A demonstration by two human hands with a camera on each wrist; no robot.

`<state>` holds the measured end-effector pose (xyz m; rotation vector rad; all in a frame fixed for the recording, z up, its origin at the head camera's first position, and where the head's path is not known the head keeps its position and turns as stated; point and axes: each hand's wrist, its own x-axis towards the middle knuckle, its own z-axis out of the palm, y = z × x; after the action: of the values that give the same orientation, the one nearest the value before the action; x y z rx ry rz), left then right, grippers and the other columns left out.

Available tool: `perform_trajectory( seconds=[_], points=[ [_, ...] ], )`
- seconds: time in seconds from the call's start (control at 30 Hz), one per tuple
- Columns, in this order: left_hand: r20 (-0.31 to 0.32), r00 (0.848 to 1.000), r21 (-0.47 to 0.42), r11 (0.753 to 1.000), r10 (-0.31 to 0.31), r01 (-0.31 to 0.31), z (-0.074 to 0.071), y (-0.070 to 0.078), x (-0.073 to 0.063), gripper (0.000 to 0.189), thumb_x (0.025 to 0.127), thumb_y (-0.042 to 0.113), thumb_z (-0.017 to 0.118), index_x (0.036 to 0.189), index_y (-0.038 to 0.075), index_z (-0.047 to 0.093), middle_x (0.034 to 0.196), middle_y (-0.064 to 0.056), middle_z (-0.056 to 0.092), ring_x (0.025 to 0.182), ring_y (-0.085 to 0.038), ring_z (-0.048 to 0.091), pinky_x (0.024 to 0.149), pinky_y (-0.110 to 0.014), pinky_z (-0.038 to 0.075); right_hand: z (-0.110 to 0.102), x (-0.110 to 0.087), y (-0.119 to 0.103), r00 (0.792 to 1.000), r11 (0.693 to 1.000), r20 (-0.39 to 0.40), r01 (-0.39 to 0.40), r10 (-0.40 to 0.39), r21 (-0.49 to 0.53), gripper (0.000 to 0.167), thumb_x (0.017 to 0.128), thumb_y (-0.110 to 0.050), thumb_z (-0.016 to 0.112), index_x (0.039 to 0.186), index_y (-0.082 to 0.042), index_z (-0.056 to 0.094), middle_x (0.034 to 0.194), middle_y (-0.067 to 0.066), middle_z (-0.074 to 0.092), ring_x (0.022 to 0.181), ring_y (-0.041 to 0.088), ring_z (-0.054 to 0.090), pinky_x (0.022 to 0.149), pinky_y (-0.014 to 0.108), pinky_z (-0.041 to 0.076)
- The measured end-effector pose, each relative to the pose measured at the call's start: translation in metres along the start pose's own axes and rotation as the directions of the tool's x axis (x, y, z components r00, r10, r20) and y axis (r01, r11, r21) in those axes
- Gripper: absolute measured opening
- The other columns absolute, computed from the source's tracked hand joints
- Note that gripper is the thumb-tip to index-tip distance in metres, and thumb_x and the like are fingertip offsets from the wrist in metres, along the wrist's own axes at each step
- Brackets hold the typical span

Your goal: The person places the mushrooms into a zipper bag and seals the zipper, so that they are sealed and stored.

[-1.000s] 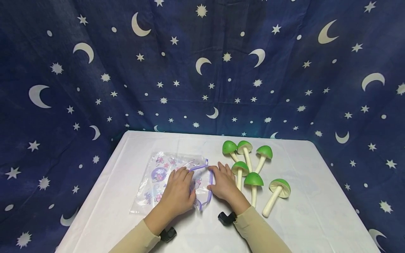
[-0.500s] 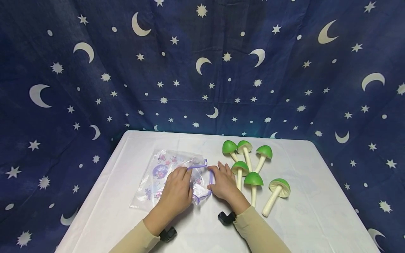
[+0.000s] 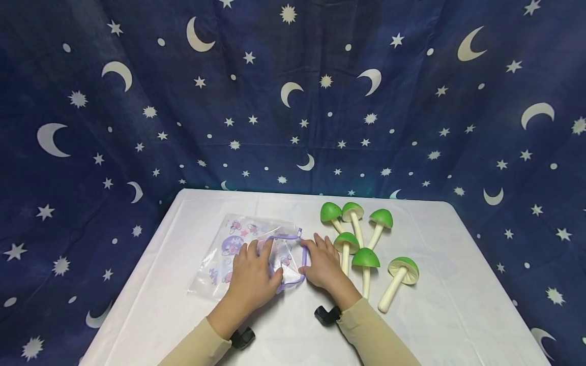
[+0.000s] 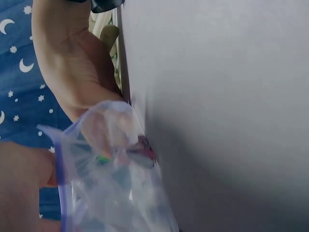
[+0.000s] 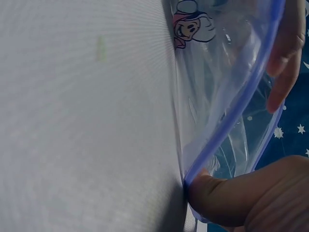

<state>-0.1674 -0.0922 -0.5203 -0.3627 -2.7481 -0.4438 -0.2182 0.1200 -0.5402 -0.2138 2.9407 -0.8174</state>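
Your left hand [image 3: 252,277] and right hand [image 3: 322,262], fingers spread, touch the purple-rimmed plastic bag [image 3: 232,246]; green-capped mushrooms [image 3: 365,258] lie beside your right fingers.

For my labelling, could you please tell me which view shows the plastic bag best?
The head view: it shows most of the bag, partly hidden by the left hand. The wrist views crop it: the left shows its mouth, the right some purple rim and a printed figure.

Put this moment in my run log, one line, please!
clear bag: on table, purple rim spread open | left grip: touching bag | right grip: touching purple rim | six green-capped mushrooms: lying on table
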Motion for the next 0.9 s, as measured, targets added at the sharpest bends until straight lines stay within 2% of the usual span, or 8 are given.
perform_trajectory(
  seconds=[0.1, 0.17, 0.3, 0.37, 0.47, 0.6, 0.73, 0.9],
  points=[
    [0.075, 0.997, -0.03, 1.0, 0.008, -0.006, 0.0, -0.003, 0.0, 0.078, 0.094, 0.046, 0.07, 0.157, 0.006, 0.049, 0.159, -0.026, 0.052, 0.144, -0.062, 0.047, 0.106, -0.081, 0.045, -0.001, -0.001, 0.0, 1.0, 1.0, 0.003, -0.003, 0.003, 0.004, 0.072, 0.084, -0.027, 0.089, 0.15, -0.024, 0.06, 0.174, 0.021, 0.034, 0.163, 0.051, 0.02, 0.13, 0.071, 0.019],
    [0.098, 0.994, -0.067, 0.997, 0.04, -0.033, -0.001, -0.006, 0.0, 0.076, 0.096, 0.043, 0.069, 0.158, 0.004, 0.048, 0.163, -0.022, 0.051, 0.149, -0.059, 0.043, 0.111, -0.08, 0.042, -0.002, -0.001, 0.001, 1.0, 1.0, 0.004, -0.003, 0.003, 0.006, 0.072, 0.084, -0.027, 0.089, 0.15, -0.024, 0.06, 0.174, 0.021, 0.034, 0.164, 0.051, 0.02, 0.13, 0.071, 0.019],
    [0.089, 0.987, -0.13, 0.984, 0.137, -0.125, -0.004, -0.012, 0.0, 0.069, 0.1, 0.034, 0.068, 0.155, -0.001, 0.048, 0.157, -0.022, 0.056, 0.153, -0.051, 0.043, 0.118, -0.073, 0.041, -0.002, -0.001, 0.001, 1.0, 1.0, 0.004, 0.002, -0.002, 0.006, 0.072, 0.085, -0.027, 0.089, 0.15, -0.024, 0.06, 0.174, 0.02, 0.034, 0.164, 0.051, 0.02, 0.13, 0.071, 0.019],
    [0.077, 0.981, -0.153, 0.974, 0.178, -0.165, -0.006, -0.014, 0.0, 0.066, 0.101, 0.03, 0.068, 0.155, -0.002, 0.049, 0.155, -0.023, 0.057, 0.153, -0.049, 0.043, 0.118, -0.073, 0.04, -0.002, -0.001, 0.001, 1.0, 1.0, 0.005, 0.002, -0.002, 0.008, 0.072, 0.084, -0.027, 0.089, 0.15, -0.024, 0.06, 0.174, 0.02, 0.033, 0.164, 0.051, 0.02, 0.13, 0.071, 0.019],
    [0.059, 0.974, -0.183, 0.962, 0.218, -0.204, -0.007, -0.017, 0.0, 0.063, 0.101, 0.026, 0.069, 0.154, -0.002, 0.049, 0.153, -0.022, 0.058, 0.154, -0.047, 0.043, 0.119, -0.073, 0.039, -0.002, -0.001, 0.001, 1.0, 1.0, 0.007, 0.0, 0.0, 0.01, 0.071, 0.084, -0.027, 0.089, 0.149, -0.023, 0.06, 0.174, 0.02, 0.033, 0.164, 0.051, 0.019, 0.13, 0.071, 0.019],
    [0.046, 0.965, -0.224, 0.944, 0.258, -0.242, -0.007, -0.02, 0.0, 0.065, 0.099, 0.023, 0.073, 0.155, -0.002, 0.051, 0.153, -0.019, 0.058, 0.156, -0.046, 0.041, 0.126, -0.066, 0.036, -0.002, -0.001, 0.001, 1.0, 1.0, 0.009, 0.003, -0.003, 0.004, 0.07, 0.084, -0.028, 0.089, 0.148, -0.023, 0.061, 0.174, 0.02, 0.034, 0.164, 0.051, 0.02, 0.13, 0.071, 0.019],
    [0.055, 0.958, -0.247, 0.934, 0.281, -0.26, -0.008, -0.024, 0.001, 0.07, 0.098, 0.024, 0.076, 0.157, -0.002, 0.048, 0.154, -0.019, 0.057, 0.156, -0.048, 0.041, 0.128, -0.06, 0.035, -0.002, 0.0, 0.001, 1.0, 1.0, 0.011, 0.006, -0.006, -0.001, 0.069, 0.085, -0.028, 0.089, 0.148, -0.023, 0.061, 0.174, 0.021, 0.034, 0.164, 0.051, 0.02, 0.13, 0.071, 0.02],
    [0.076, 0.962, -0.261, 0.936, 0.264, -0.236, -0.009, -0.024, 0.0, 0.073, 0.098, 0.027, 0.078, 0.157, -0.002, 0.047, 0.154, -0.021, 0.055, 0.154, -0.05, 0.042, 0.126, -0.06, 0.038, -0.001, -0.001, 0.001, 1.0, 1.0, 0.012, 0.005, -0.005, -0.007, 0.069, 0.085, -0.028, 0.089, 0.148, -0.024, 0.061, 0.174, 0.021, 0.034, 0.164, 0.051, 0.02, 0.129, 0.071, 0.02]
  ],
)
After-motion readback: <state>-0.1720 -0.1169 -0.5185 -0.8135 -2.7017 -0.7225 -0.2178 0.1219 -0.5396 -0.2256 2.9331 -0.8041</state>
